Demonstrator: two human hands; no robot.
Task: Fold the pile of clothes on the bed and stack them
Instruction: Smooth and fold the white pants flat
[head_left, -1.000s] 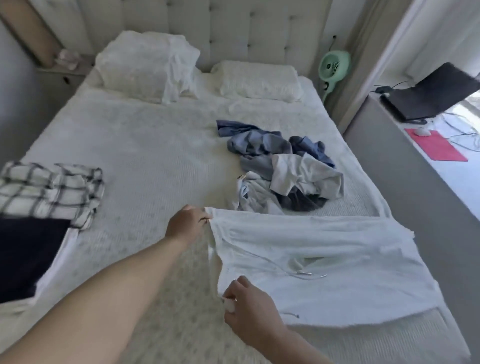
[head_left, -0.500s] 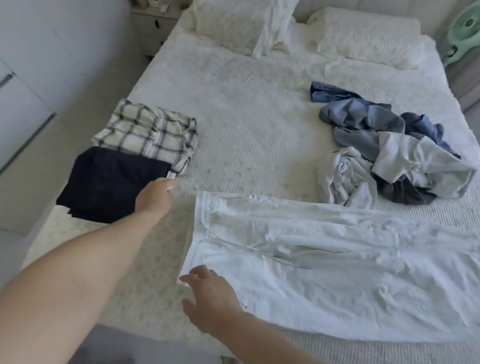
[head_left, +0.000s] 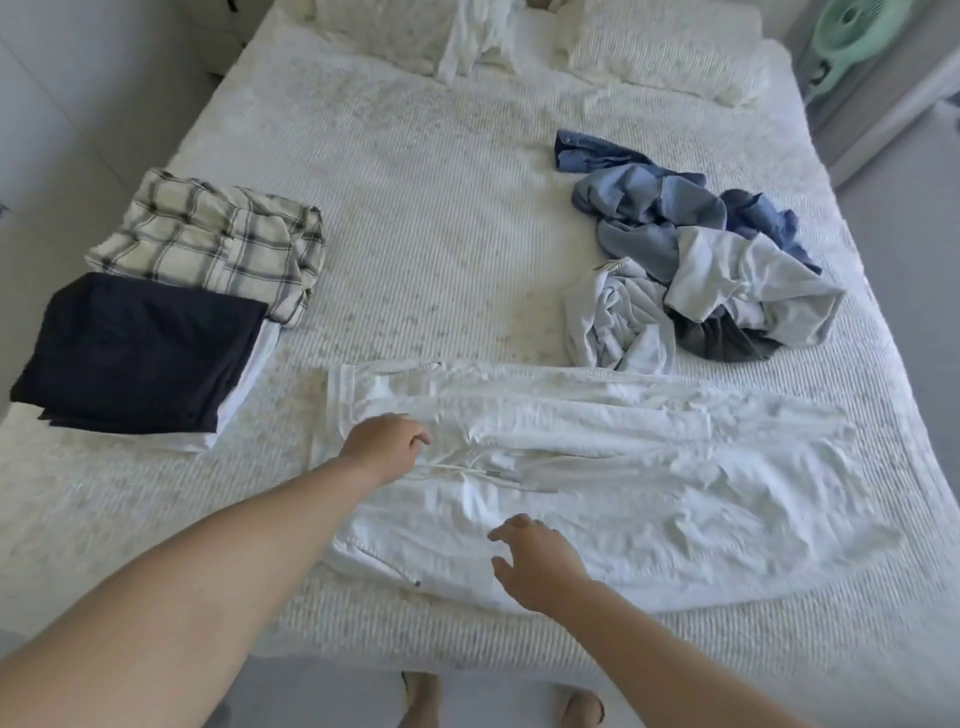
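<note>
The bed (head_left: 441, 249) served as the work surface, its near half left free for spreading. Across that near edge, under both hands, lay the white trousers (head_left: 649, 467), flattened lengthwise, apparently so a fold would fall cleanly. Beyond the right fingertips and well apart sat the unfolded pile (head_left: 696, 275) of blue, grey and white garments, waiting. Far to the left of the left fingers, the folded plaid piece (head_left: 208, 244) and the dark folded garment (head_left: 135, 353), on top of a white one, stood together, kept clear of the spreading area. The left hand (head_left: 384, 444) rested at the waistband end, fingers loosely curled just above the drawstring (head_left: 467, 470); whether it pinched cloth I could not tell. The right hand (head_left: 535, 564) hovered over the near edge, fingers spread and relaxed, gripping nothing.
</note>
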